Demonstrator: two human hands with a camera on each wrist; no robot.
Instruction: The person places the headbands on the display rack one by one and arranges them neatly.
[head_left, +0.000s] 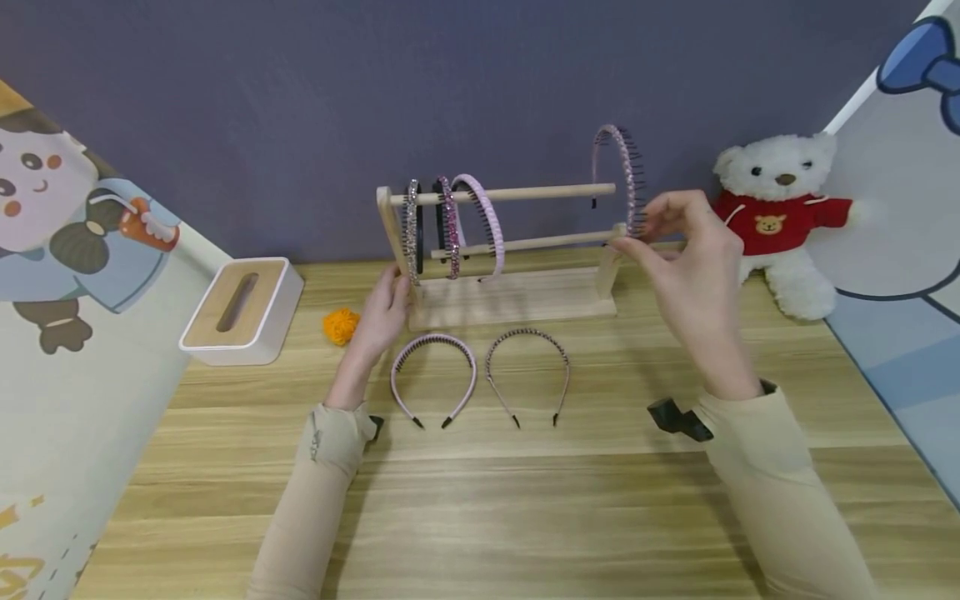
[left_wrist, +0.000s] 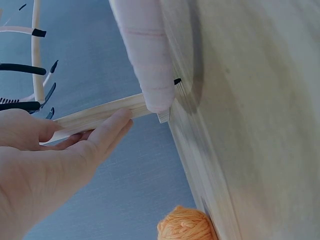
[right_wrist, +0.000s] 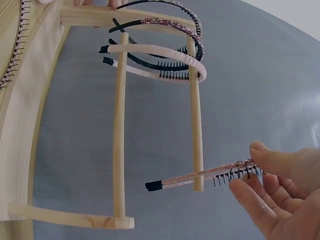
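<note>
Here you are with both hands at the light wooden two-rod headband stand (head_left: 517, 304), your right hand (head_left: 697, 267) pinching a slim pink braided headband with dark comb teeth (head_left: 626, 162) between thumb and fingers, right at the free end of the round pale upper rod (head_left: 555, 192)! That headband stands upright, its curve above the rod, and from your head view the rod's tip sits inside the loop. Over on the other side, your left hand (head_left: 386, 308) grips the flat wooden left upright (head_left: 392, 229), thumb and fingers on either side. Further along the rods, toward that upright, hang a silver rhinestone headband (head_left: 412, 233), a magenta rhinestone headband (head_left: 452, 225) and a wrapped pale-lilac headband (head_left: 491, 218), well apart from the one in your fingers. In front of the base, flat on the wood-grain counter (head_left: 525, 517), a smooth lilac toothed headband (head_left: 472, 367) and a thin beaded headband with dark tips (head_left: 525, 332) lie side by side, ends toward you. Just beside your left hand sits a fuzzy orange yarn ball (head_left: 341, 327), with a white tissue box with a wooden lid (head_left: 217, 321) beyond it; past your right hand, a white teddy bear in a red sweater (head_left: 772, 225) leans against the side wall.
</note>
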